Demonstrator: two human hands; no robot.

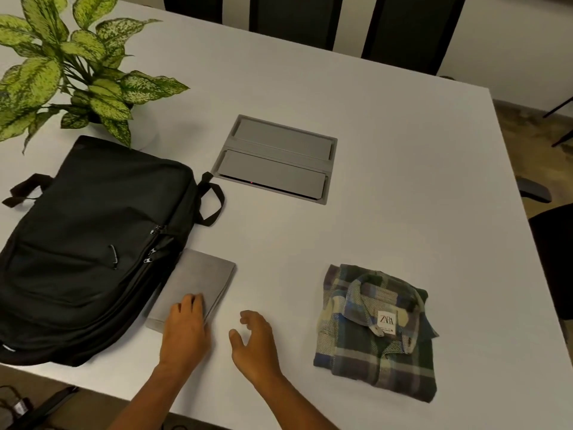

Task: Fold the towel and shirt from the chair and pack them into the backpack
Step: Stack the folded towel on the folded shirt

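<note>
I see the white table (387, 181) from above, with both hands over its near edge. My left hand (186, 333) lies flat on the folded grey towel (198, 283), fingers straight and pressing its near end; it grips nothing. My right hand (255, 342) hovers just beside it over bare tabletop, fingers loosely spread and slightly curved, holding nothing.

The towel is a neat rectangle near the table's near edge, its left side touching the black backpack (90, 243), perhaps tucked slightly under it. The backpack lies flat at the near left corner, reaching along the left edge, its zippers facing the towel; I cannot tell whether the main compartment is open.

The plaid shirt (378, 333) sits folded toward the near right part of the table, collar up with a label showing, well apart from the towel.

A leafy potted plant (62, 72) stands at the far left corner behind the backpack. A grey cable hatch (276, 156) is set into the middle of the table. Dark chairs (403, 23) line the far edge.
</note>
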